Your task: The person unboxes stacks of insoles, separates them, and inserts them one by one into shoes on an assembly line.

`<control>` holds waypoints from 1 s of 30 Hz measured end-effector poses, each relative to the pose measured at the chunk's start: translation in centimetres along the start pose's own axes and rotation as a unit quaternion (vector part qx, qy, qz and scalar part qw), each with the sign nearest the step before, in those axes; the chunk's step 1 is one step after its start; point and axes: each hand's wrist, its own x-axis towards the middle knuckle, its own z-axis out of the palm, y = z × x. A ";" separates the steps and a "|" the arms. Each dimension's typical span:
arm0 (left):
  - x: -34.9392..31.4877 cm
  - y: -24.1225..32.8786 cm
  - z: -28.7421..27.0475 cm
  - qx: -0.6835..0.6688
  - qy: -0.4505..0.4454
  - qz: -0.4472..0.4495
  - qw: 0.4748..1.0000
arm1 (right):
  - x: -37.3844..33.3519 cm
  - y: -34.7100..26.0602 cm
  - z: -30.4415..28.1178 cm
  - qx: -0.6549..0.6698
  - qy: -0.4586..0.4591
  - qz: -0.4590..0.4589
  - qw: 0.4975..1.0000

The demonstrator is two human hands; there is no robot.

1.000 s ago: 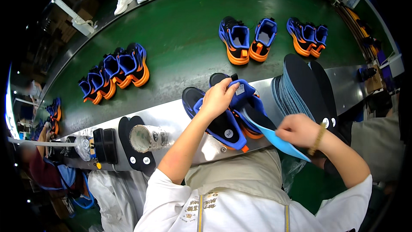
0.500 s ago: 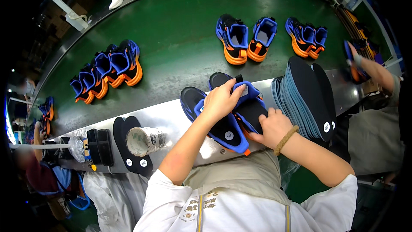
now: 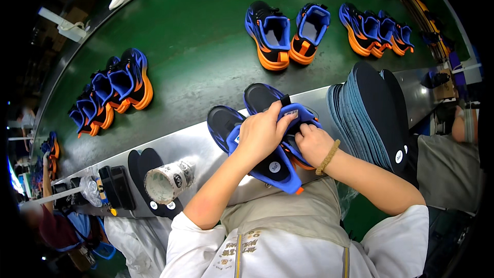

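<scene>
Two black and blue sneakers with orange soles lie side by side in front of me, toes pointing away. My left hand (image 3: 261,133) grips the tongue of the right-hand sneaker (image 3: 261,97), pulling its opening wide. Into that opening reach the bent, bunched fingers of my right hand (image 3: 315,146), on a dark insole that is mostly hidden. The left-hand sneaker (image 3: 222,123) sits partly under my left wrist. A black insole (image 3: 276,167) with a round white sticker shows inside it.
A tall stack of insoles (image 3: 368,118) stands at right on the metal ledge. At left are a tape roll (image 3: 167,181), two black insoles (image 3: 146,167) and dark phone-like items (image 3: 117,188). More sneakers (image 3: 270,36) stand on the green belt (image 3: 200,46). Another person's arm (image 3: 47,183) shows far left.
My right hand has moved forward into the sneaker's opening, covering more of the insole. Sneakers on the belt appear shifted left and the view has tilted. The co-worker's hand at right has dropped away.
</scene>
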 end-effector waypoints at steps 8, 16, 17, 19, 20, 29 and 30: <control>0.0 -0.4 0.1 0.018 -0.010 0.032 0.999 | 0.6 -0.7 -1.2 -0.116 -0.275 0.004 0.954; 0.6 -0.3 0.3 0.004 -0.038 0.036 0.999 | 1.2 1.2 1.0 -0.130 -0.360 -0.062 0.922; 0.6 -0.3 0.5 -0.018 -0.006 0.044 0.999 | 2.6 0.8 -1.1 -0.067 -0.431 -0.027 0.900; 0.6 0.0 0.6 -0.062 0.066 0.058 0.994 | 2.5 1.0 -3.0 -0.034 -0.431 -0.055 0.900; 0.7 0.3 0.2 -0.065 0.043 0.040 0.996 | 0.3 1.9 -3.1 -0.059 -0.361 -0.117 0.923; 1.4 0.7 0.8 0.070 0.013 0.121 0.990 | -3.5 1.8 -4.0 0.081 -0.121 -0.056 0.988; 1.5 0.9 0.8 0.077 0.003 0.118 0.990 | -4.2 1.8 -4.1 0.099 -0.032 -0.044 0.994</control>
